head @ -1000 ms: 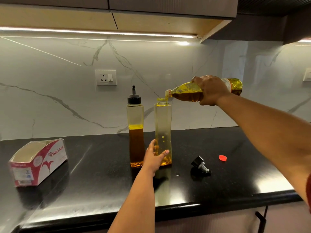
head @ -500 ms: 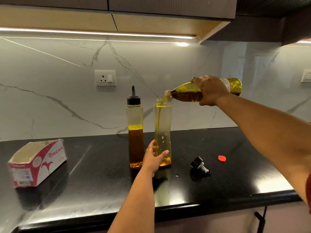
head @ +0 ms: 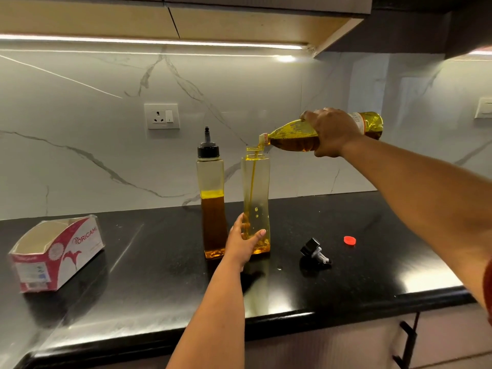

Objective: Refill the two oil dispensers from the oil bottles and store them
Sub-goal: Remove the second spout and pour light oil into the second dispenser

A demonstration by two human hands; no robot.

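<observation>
Centrally on the black countertop [head: 159,283], two tall dispensers stand upright side by side, set back from the rounded front edge and short of the marble backsplash [head: 80,155]. Open counter lies between them and the red-and-white carton [head: 57,253] at far left. The capped dispenser [head: 211,198] is roughly half full. The uncapped dispenser [head: 256,187] is gripped low by the left hand [head: 241,242], fingers curled round its base. The oil bottle [head: 295,135] is held by the right hand [head: 331,131], wrapped round its body, long axis nearly horizontal, mouth pointing left over the open neck; a thin stream runs down inside. A black spout cap [head: 315,251] and a red cap [head: 349,240] lie to the right, apart.
</observation>
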